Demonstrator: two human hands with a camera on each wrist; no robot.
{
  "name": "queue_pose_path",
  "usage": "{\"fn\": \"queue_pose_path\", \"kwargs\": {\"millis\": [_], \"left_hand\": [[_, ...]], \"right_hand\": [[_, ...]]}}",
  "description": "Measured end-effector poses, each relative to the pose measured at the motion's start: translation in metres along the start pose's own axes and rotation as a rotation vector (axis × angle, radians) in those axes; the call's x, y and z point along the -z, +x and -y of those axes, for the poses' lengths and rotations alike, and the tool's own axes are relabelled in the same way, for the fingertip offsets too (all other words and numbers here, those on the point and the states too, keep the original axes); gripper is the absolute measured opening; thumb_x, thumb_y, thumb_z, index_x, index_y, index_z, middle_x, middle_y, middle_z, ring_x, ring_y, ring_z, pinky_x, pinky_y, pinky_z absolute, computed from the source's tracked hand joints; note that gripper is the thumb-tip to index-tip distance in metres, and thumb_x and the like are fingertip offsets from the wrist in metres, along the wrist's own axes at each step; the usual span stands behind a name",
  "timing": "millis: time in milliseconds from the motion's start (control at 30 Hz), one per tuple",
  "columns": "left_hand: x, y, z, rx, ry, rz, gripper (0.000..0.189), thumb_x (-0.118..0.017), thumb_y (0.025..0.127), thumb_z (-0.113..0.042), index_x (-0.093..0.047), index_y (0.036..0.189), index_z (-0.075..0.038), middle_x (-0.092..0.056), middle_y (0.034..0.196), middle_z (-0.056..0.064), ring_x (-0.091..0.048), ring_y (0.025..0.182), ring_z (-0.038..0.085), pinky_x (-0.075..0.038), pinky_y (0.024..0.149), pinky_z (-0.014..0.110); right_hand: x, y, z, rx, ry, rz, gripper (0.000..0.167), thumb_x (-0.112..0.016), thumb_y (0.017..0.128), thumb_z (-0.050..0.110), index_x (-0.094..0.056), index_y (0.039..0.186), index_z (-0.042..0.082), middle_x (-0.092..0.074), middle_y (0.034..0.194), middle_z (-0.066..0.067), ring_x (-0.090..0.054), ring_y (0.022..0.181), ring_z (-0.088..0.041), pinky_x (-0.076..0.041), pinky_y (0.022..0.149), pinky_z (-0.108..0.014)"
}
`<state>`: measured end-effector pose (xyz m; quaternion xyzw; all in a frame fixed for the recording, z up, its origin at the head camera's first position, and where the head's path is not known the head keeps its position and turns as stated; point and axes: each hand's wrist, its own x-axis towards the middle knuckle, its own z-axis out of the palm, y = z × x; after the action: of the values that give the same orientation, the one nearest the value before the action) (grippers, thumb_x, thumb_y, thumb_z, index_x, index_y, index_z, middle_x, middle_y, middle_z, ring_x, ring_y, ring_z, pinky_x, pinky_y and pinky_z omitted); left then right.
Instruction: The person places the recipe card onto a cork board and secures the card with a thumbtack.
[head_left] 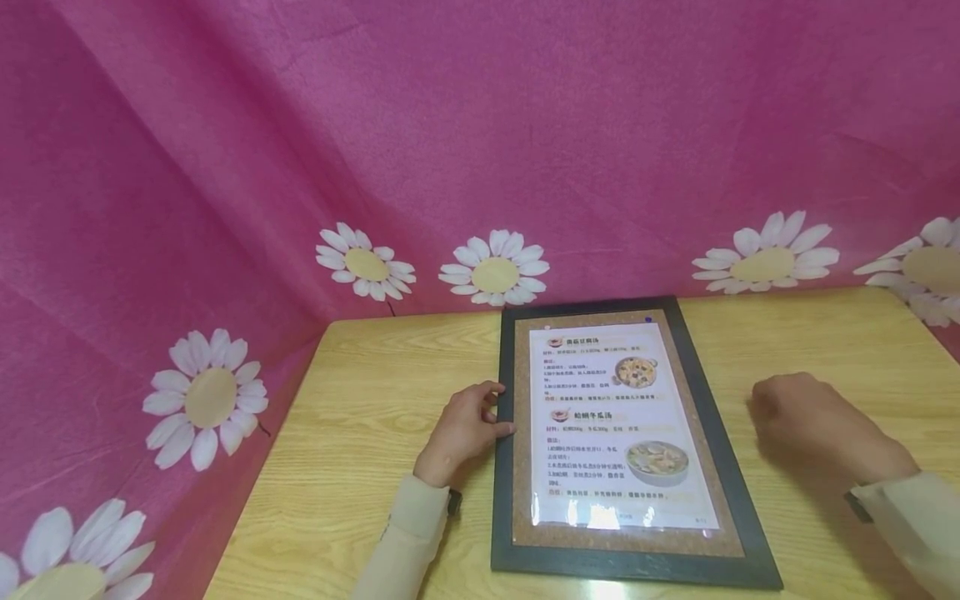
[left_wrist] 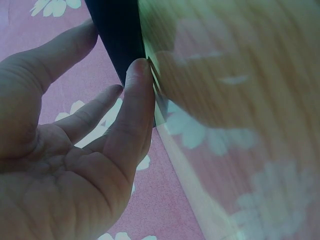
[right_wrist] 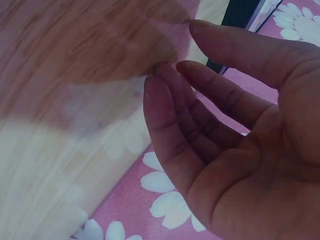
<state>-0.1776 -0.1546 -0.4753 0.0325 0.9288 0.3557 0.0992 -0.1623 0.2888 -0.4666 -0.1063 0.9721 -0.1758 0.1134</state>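
A dark-framed cork board [head_left: 626,543] lies flat on the wooden table. On it is a glossy printed sheet [head_left: 581,475] with Chinese text and two pictures of soup. My left hand [head_left: 467,429] is at the board's left side, thumb and fingertips touching the black frame [left_wrist: 117,40] in the left wrist view. To the right of the board, my right hand [head_left: 813,421] is apart from it, blurred in the head view. Its fingers [right_wrist: 162,117] are loosely bent above the table. A tiny red speck shows by those fingertips, too small to identify.
A blue pushpin [head_left: 648,319] is in the cork near the top right of the sheet. Pink cloth [head_left: 570,125] with large white daisies hangs behind and left of the table [head_left: 360,400]. The board's far edge lies close to that cloth.
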Motion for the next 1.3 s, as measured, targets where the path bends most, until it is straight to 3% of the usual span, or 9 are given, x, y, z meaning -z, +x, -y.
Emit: {"fn": "queue_pose_path", "kwargs": {"millis": [133,467,1033,1300], "left_hand": [[0.0,-0.0001,0.0007,0.005,-0.009,0.003,0.058,-0.087,0.086,-0.019,-0.064,0.138,-0.01,-0.068,0.121,0.011,-0.061,0.093,0.019,-0.055,0.083,0.035],[0.0004,-0.0007,0.0004,0.004,-0.02,0.003,0.058,-0.087,0.086,-0.019,-0.064,0.138,-0.009,-0.067,0.121,0.011,-0.061,0.093,0.019,-0.055,0.082,0.034],[0.0004,-0.0003,-0.0001,0.005,-0.023,0.006,0.058,-0.087,0.086,-0.019,-0.063,0.138,-0.009,-0.067,0.12,0.01,-0.06,0.093,0.019,-0.054,0.081,0.034],[-0.0004,0.0001,0.001,0.004,-0.018,0.0,0.058,-0.087,0.085,-0.019,-0.064,0.137,-0.009,-0.068,0.12,0.011,-0.06,0.093,0.019,-0.054,0.082,0.034]], "right_hand": [[-0.0007,0.0005,-0.0025,0.02,-0.015,-0.02,0.021,-0.056,0.098,0.009,-0.065,0.079,0.011,-0.056,0.074,0.0,-0.05,0.071,-0.019,-0.042,0.065,-0.036],[0.0033,-0.0009,-0.0068,-0.089,-0.025,0.018,0.029,-0.048,0.102,0.015,-0.071,0.085,0.006,-0.061,0.075,-0.003,-0.055,0.069,-0.023,-0.045,0.063,-0.04],[0.003,-0.0002,-0.0041,-0.05,-0.036,-0.003,0.023,-0.056,0.099,0.013,-0.075,0.092,0.002,-0.065,0.078,-0.004,-0.055,0.07,-0.023,-0.046,0.065,-0.041],[0.0033,0.0003,-0.0024,-0.066,-0.036,0.01,0.021,-0.057,0.097,0.012,-0.074,0.087,0.003,-0.061,0.075,-0.004,-0.053,0.068,-0.023,-0.045,0.064,-0.04]]}}
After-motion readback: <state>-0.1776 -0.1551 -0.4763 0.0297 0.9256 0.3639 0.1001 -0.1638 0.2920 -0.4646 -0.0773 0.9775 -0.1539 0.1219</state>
